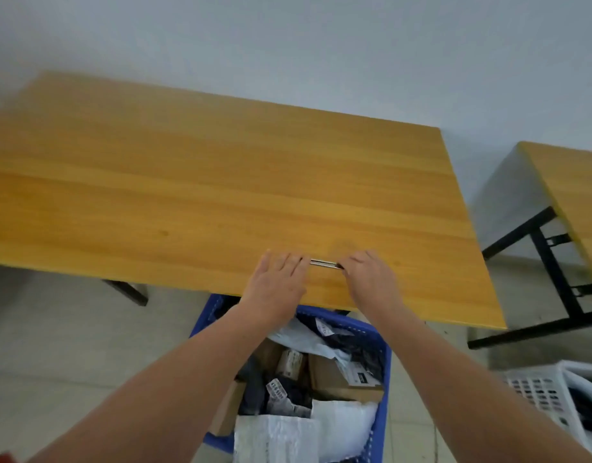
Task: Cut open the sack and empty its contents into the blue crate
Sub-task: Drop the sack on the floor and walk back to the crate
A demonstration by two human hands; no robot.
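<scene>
A slim metal cutter (324, 263) lies on the wooden table (194, 195) near its front edge. My left hand (278, 282) rests flat with its fingertips on the cutter's left end. My right hand (368, 275) is curled over its right end, pinching it. Below the table edge stands the blue crate (385, 355), filled with several parcels, grey mailer bags and cardboard boxes. No sack is in view.
A second wooden table (575, 195) with black legs stands to the right. A white slotted crate (538, 392) sits on the floor at the lower right. The floor is pale grey, the wall behind is plain.
</scene>
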